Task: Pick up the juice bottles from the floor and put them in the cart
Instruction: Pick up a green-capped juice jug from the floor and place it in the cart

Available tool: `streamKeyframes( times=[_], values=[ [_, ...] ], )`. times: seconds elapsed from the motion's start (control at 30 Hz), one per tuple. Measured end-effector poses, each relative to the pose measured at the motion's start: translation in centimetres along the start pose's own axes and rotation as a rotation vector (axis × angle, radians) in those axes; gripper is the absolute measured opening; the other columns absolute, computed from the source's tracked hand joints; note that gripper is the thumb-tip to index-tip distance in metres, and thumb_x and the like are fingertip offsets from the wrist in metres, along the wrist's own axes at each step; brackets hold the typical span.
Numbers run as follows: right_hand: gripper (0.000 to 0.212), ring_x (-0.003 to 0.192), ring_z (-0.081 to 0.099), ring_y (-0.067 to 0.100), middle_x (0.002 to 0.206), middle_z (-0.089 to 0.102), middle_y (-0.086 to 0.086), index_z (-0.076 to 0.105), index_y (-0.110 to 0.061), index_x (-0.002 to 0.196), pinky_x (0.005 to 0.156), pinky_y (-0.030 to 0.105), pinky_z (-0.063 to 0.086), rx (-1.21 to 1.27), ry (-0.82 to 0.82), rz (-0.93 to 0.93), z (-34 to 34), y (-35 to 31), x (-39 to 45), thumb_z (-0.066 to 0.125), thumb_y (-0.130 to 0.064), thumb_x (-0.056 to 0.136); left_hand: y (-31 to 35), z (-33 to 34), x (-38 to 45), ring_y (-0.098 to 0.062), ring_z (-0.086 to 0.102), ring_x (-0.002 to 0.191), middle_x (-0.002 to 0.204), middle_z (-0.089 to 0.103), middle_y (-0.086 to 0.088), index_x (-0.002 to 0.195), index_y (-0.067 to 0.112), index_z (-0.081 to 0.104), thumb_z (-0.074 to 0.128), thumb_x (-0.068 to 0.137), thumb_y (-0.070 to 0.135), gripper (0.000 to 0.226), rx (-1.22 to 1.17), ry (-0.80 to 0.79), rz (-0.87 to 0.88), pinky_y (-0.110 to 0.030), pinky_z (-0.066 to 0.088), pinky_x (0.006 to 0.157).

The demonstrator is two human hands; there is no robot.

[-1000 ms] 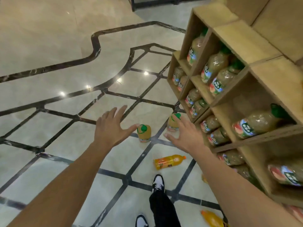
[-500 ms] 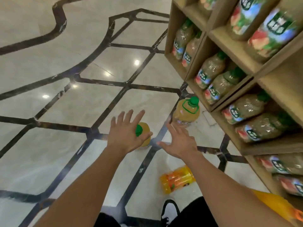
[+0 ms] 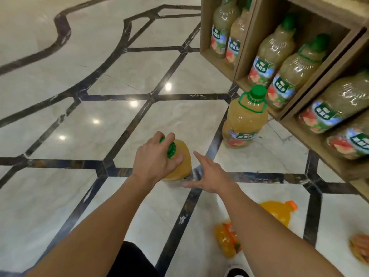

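Note:
Two large yellow juice bottles with green caps stand upright on the marble floor. My left hand is closed over the cap and neck of the nearer bottle. Right beside that bottle's base is my right hand, fingers spread and holding nothing. The second green-capped bottle stands further right, close to the shelf. An orange juice bottle with an orange cap lies on its side under my right forearm. No cart is in view.
A wooden shelf unit on the right holds several pale juice bottles lying in its compartments. Another bottle end shows at the lower right edge. My shoe is at the bottom. Open marble floor with dark inlay lines stretches left.
I have bent lower and closer to the floor. My left hand has come down and closed on the nearer bottle's cap. My right hand moved in beside that bottle.

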State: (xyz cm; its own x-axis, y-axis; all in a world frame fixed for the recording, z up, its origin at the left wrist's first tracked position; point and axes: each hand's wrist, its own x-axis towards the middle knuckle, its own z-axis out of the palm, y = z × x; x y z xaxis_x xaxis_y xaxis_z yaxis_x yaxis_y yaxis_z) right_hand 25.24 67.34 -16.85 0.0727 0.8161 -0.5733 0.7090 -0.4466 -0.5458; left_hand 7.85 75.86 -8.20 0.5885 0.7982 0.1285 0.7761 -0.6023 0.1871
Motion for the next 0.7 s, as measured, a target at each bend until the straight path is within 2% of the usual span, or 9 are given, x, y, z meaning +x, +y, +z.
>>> streamKeyframes(
  times=[0.1, 0.23, 0.37, 0.43, 0.5, 0.7],
  values=[
    [0.139, 0.143, 0.038, 0.038, 0.165, 0.026, -0.001, -0.006, -0.048, 0.156, 0.108, 0.059, 0.044, 0.015, -0.029, -0.011, 2.6, -0.2, 0.1, 0.068, -0.093, 0.047, 0.0, 0.5, -0.7, -0.025, 0.051, 0.072, 0.091, 0.054, -0.01, 0.1, 0.014, 0.056, 0.062, 0.078, 0.055, 0.047, -0.073, 0.059, 0.01, -0.034, 0.048, 0.052],
    [0.144, 0.141, 0.041, 0.039, 0.163, 0.029, -0.004, -0.012, -0.056, 0.15, 0.103, 0.062, 0.047, 0.113, -0.015, 0.005, 4.6, -0.2, 0.7, 0.059, -0.102, 0.033, 0.7, 0.8, -2.0, -0.019, 0.049, 0.075, 0.091, 0.051, -0.005, 0.099, 0.015, 0.058, 0.066, 0.08, 0.053, 0.043, -0.167, 0.155, -0.101, -0.028, 0.041, 0.056],
    [0.139, 0.14, 0.042, 0.04, 0.16, 0.034, -0.002, -0.01, -0.053, 0.152, 0.103, 0.062, 0.047, 0.146, 0.011, 0.001, 4.4, -1.1, 0.6, 0.064, -0.095, 0.042, 1.2, 0.2, -2.4, -0.019, 0.05, 0.073, 0.087, 0.049, -0.001, 0.096, 0.016, 0.059, 0.062, 0.086, 0.049, 0.035, -0.217, 0.208, -0.165, -0.026, 0.038, 0.057],
    [0.136, 0.143, 0.039, 0.04, 0.162, 0.03, 0.0, -0.01, -0.051, 0.154, 0.104, 0.062, 0.045, 0.125, 0.004, 0.022, 4.4, -1.0, 0.4, 0.071, -0.087, 0.053, 1.4, 0.1, -2.7, -0.017, 0.049, 0.072, 0.087, 0.047, 0.001, 0.097, 0.016, 0.059, 0.06, 0.087, 0.05, 0.035, -0.215, 0.187, -0.147, -0.025, 0.036, 0.058],
    [0.136, 0.144, 0.036, 0.041, 0.164, 0.026, 0.001, -0.013, -0.051, 0.154, 0.105, 0.063, 0.044, 0.107, -0.007, 0.05, 4.3, -0.6, 0.1, 0.074, -0.084, 0.055, 1.6, -0.1, -2.9, -0.016, 0.049, 0.07, 0.086, 0.047, 0.002, 0.096, 0.016, 0.058, 0.06, 0.088, 0.049, 0.034, -0.23, 0.177, -0.151, -0.024, 0.035, 0.057],
    [0.159, 0.148, 0.029, 0.039, 0.168, 0.018, 0.0, -0.016, -0.056, 0.15, 0.11, 0.063, 0.038, 0.198, -0.011, 0.08, 4.2, 1.6, -0.2, 0.076, -0.089, 0.024, 3.0, -1.2, -2.7, -0.014, 0.05, 0.069, 0.086, 0.052, 0.002, 0.091, 0.014, 0.058, 0.062, 0.086, 0.043, 0.03, -0.313, 0.177, -0.149, -0.028, 0.04, 0.056]
  ],
)
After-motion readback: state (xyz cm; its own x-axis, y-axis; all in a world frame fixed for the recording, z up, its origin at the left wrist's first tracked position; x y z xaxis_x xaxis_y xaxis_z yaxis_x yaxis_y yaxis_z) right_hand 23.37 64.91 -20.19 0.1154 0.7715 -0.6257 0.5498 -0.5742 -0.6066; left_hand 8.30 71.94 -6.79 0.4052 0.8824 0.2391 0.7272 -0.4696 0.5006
